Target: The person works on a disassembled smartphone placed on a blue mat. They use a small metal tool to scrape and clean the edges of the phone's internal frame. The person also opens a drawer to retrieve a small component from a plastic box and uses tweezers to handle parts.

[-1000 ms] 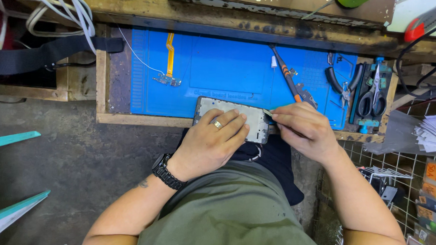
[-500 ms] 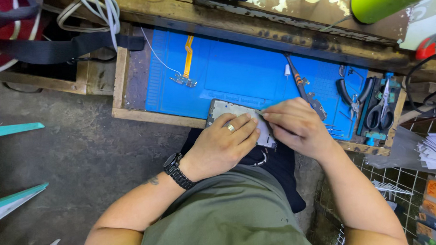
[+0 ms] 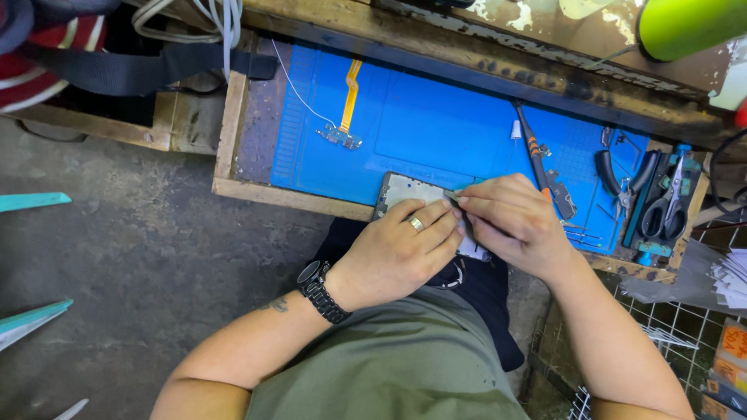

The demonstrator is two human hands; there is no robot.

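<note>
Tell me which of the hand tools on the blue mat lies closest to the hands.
The screwdriver with the orange and black handle: it lies just beyond the right hand, while the black-handled pliers and scissors sit farther right.

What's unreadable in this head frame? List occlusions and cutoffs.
- Phone frame: mostly covered by the left hand and right hand; only its upper left corner shows.
- Whatever the right hand's fingertips pinch: too small, hidden between both hands.
- Green object: cut off by the top right edge.
- Scissors and pliers: small, details unclear.
</note>
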